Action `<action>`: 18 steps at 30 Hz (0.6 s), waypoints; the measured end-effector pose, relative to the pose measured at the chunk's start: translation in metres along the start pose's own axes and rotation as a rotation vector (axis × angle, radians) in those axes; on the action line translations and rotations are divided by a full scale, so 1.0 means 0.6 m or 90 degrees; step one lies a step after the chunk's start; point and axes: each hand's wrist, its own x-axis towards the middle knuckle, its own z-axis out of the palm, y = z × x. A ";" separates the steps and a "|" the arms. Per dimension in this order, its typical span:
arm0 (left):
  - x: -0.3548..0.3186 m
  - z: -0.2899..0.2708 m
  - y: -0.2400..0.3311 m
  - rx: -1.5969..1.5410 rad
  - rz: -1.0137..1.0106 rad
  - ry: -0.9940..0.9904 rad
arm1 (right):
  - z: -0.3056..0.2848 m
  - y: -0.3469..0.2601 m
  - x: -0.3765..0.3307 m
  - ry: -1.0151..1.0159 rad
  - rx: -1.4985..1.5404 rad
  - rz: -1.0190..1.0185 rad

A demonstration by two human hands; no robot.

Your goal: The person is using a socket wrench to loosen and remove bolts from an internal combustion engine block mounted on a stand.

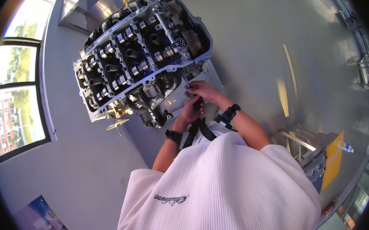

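Observation:
A large car engine (139,54) with its camshafts uncovered stands at the far side, in front of me. My left hand (189,110) is closed around the dark handle of a screwdriver (197,104), low beside the engine's near right corner. Just above it, my right hand (204,91) is closed with its fingers round the upper part of the same tool. The thin metal shaft points up toward the underside of the engine's near rim. Its tip is too small to make out against the engine parts.
A metal bench (100,9) stands behind the engine. At the lower right are a metal stand (299,139) with a yellow panel (334,160) and a plastic bottle (346,147). Windows (15,84) line the left wall; a car poster (51,227) hangs at the lower left.

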 end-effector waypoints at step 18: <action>-0.024 -0.007 -0.007 0.288 0.182 0.128 | -0.002 0.016 0.005 -0.049 -0.020 0.084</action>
